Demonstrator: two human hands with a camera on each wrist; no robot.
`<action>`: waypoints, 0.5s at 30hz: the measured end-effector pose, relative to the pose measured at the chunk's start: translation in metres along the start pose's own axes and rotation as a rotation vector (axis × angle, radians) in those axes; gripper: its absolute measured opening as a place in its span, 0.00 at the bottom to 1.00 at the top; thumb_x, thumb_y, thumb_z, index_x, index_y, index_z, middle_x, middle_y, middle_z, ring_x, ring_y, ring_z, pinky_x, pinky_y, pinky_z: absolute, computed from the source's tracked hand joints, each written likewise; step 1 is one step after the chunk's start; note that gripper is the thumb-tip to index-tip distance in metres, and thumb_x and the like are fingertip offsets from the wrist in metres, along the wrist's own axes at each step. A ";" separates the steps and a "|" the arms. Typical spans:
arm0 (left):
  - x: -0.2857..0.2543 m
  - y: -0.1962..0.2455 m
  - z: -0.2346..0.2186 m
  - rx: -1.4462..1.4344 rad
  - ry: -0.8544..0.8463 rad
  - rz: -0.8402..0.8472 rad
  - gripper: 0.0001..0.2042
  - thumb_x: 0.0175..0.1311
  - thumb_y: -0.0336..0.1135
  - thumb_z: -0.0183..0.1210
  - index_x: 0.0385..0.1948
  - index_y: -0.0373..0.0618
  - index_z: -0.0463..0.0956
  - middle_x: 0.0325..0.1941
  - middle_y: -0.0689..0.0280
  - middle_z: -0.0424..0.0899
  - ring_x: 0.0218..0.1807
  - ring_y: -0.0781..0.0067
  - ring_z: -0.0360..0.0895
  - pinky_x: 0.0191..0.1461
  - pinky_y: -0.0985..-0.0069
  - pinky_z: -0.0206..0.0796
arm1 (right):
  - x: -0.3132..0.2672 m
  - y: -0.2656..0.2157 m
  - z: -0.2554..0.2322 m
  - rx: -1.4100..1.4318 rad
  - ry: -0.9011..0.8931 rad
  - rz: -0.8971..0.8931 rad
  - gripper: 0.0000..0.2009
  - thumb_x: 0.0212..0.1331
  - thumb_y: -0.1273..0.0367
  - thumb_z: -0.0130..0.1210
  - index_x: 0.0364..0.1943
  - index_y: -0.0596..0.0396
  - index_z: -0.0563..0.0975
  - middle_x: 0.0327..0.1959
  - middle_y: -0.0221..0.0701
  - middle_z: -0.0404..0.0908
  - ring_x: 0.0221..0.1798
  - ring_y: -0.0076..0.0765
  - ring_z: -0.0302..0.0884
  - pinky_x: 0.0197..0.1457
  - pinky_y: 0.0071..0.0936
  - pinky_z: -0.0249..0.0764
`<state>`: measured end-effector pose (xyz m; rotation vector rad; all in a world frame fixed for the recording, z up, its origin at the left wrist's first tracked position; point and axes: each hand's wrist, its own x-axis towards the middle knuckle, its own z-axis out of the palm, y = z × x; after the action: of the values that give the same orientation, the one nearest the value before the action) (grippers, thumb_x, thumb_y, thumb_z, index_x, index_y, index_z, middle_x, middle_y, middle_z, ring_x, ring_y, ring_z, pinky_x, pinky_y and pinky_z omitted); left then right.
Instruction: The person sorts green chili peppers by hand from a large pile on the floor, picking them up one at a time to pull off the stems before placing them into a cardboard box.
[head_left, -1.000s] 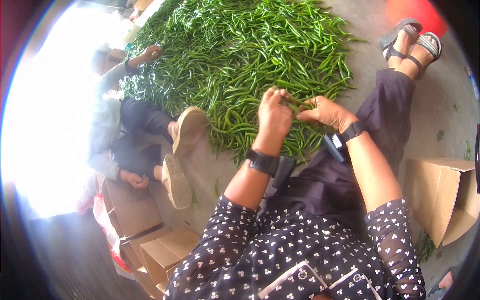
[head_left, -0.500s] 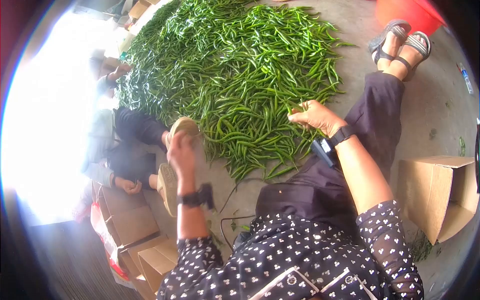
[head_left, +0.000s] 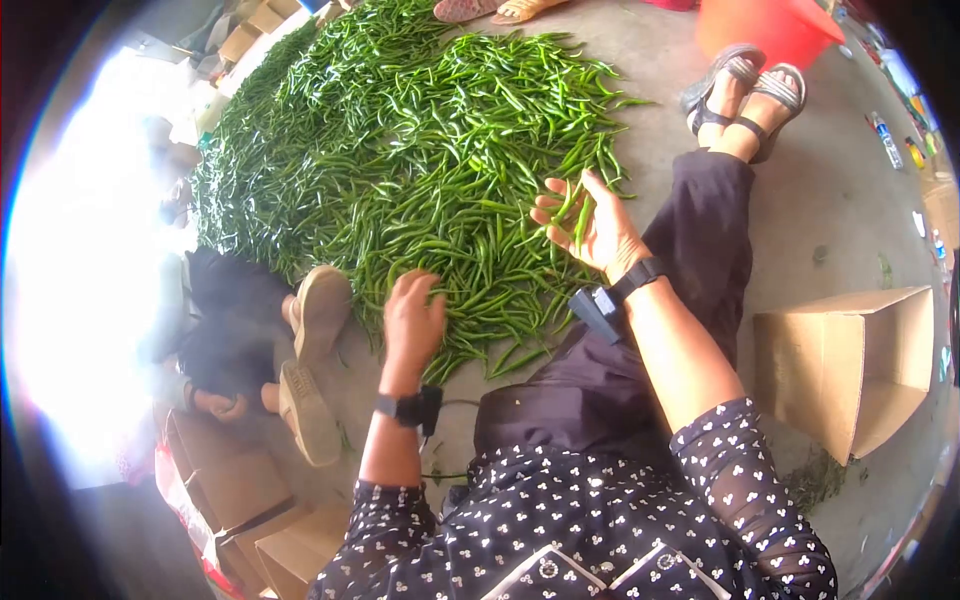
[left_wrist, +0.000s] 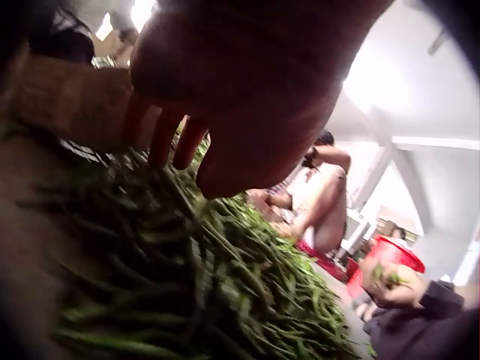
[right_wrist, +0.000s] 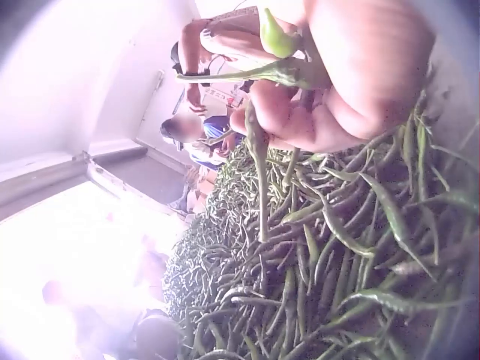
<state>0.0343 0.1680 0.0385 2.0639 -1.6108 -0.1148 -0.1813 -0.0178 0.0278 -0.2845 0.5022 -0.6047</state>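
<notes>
A broad pile of green chili peppers (head_left: pixel 450 190) lies on the floor in the head view. My right hand (head_left: pixel 612 235) is above its right side, palm turned up, holding a few green chili peppers (head_left: pixel 584 218) across the palm. In the right wrist view, stemmed ends of these peppers (right_wrist: pixel 257 150) stick out between thumb and fingers. Over the pile's near left edge is my left hand (head_left: pixel 410 325), its back upward and fingers relaxed. The left wrist view shows its fingers (left_wrist: pixel 193 142) hanging straight down close over the peppers, holding nothing.
Another person's shoes (head_left: pixel 318 315) lie left of the pile. Cardboard boxes stand at the lower left (head_left: pixel 235 480) and an open one at right (head_left: pixel 840 365). My outstretched leg (head_left: pixel 705 230) borders the pile; a red tub (head_left: pixel 765 30) is beyond my sandals.
The hands were together over the pile; the left then swung left by the other person's shoe and has come back over the pile's edge. My right hand has turned palm up with peppers.
</notes>
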 end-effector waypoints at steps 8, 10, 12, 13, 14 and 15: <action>0.093 0.052 0.055 0.088 -0.047 0.290 0.14 0.47 0.32 0.56 0.38 0.46 0.75 0.47 0.60 0.72 0.50 0.58 0.68 0.51 0.62 0.59 | 0.007 0.001 0.001 0.056 0.039 -0.048 0.26 0.59 0.46 0.39 0.47 0.53 0.67 0.41 0.42 0.75 0.45 0.47 0.73 0.43 0.39 0.69; 0.116 0.050 0.065 0.130 -0.064 0.278 0.16 0.46 0.33 0.57 0.40 0.46 0.74 0.48 0.59 0.71 0.51 0.58 0.67 0.53 0.62 0.58 | 0.006 0.002 0.002 0.066 0.078 -0.094 0.26 0.59 0.46 0.39 0.49 0.54 0.66 0.42 0.42 0.73 0.45 0.46 0.72 0.44 0.40 0.68; 0.137 0.048 0.073 0.159 -0.086 0.262 0.17 0.47 0.33 0.57 0.42 0.47 0.74 0.50 0.58 0.70 0.52 0.57 0.67 0.54 0.61 0.58 | 0.008 0.002 0.001 0.076 0.075 -0.096 0.26 0.59 0.46 0.40 0.49 0.53 0.66 0.42 0.40 0.72 0.44 0.43 0.71 0.45 0.40 0.68; 0.147 0.047 0.076 0.188 -0.093 0.276 0.18 0.47 0.34 0.57 0.44 0.47 0.73 0.51 0.58 0.69 0.53 0.57 0.66 0.55 0.60 0.57 | 0.010 0.003 0.001 0.083 0.071 -0.089 0.26 0.59 0.46 0.40 0.49 0.53 0.66 0.42 0.40 0.72 0.44 0.43 0.70 0.45 0.40 0.67; 0.156 0.046 0.077 0.187 -0.106 0.296 0.20 0.47 0.36 0.58 0.46 0.49 0.72 0.55 0.57 0.67 0.56 0.56 0.65 0.57 0.59 0.56 | 0.010 0.004 0.003 0.088 0.071 -0.083 0.26 0.59 0.46 0.40 0.49 0.52 0.66 0.42 0.39 0.72 0.44 0.42 0.70 0.46 0.40 0.67; 0.166 0.045 0.081 0.200 -0.123 0.331 0.22 0.46 0.39 0.59 0.47 0.50 0.72 0.57 0.58 0.66 0.58 0.56 0.62 0.58 0.57 0.55 | 0.012 0.004 0.002 0.080 0.077 -0.081 0.27 0.59 0.47 0.39 0.50 0.55 0.67 0.46 0.41 0.73 0.49 0.46 0.70 0.50 0.42 0.67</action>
<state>0.0126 -0.0205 0.0290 1.9302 -2.0910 0.0380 -0.1704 -0.0216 0.0233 -0.2067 0.5409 -0.7146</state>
